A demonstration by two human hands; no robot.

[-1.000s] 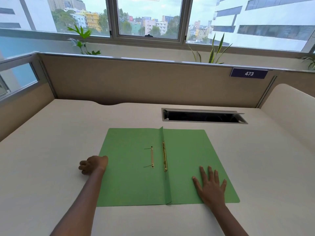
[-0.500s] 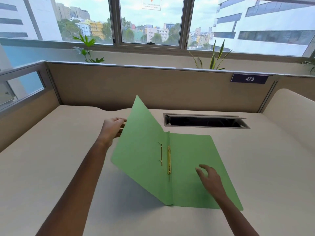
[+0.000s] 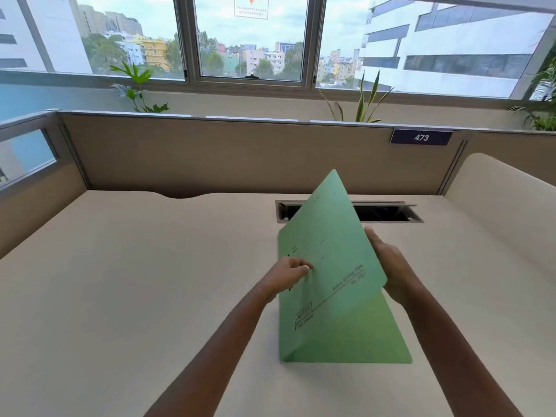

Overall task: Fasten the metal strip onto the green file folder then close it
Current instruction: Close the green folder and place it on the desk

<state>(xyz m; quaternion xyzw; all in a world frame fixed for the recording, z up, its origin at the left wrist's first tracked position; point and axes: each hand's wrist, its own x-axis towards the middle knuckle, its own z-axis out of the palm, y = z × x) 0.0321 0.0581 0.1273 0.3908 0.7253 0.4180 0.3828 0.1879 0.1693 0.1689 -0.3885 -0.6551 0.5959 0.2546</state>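
Desk (image 3: 150, 296); folder cover (image 3: 328, 266) hiding strip

Head-worn camera looks forward and down, close over the desk (image 3: 120, 281).

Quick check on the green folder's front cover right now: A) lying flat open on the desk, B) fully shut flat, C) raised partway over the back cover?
C: the front cover stands tilted above the back cover, held by the left hand and right hand.
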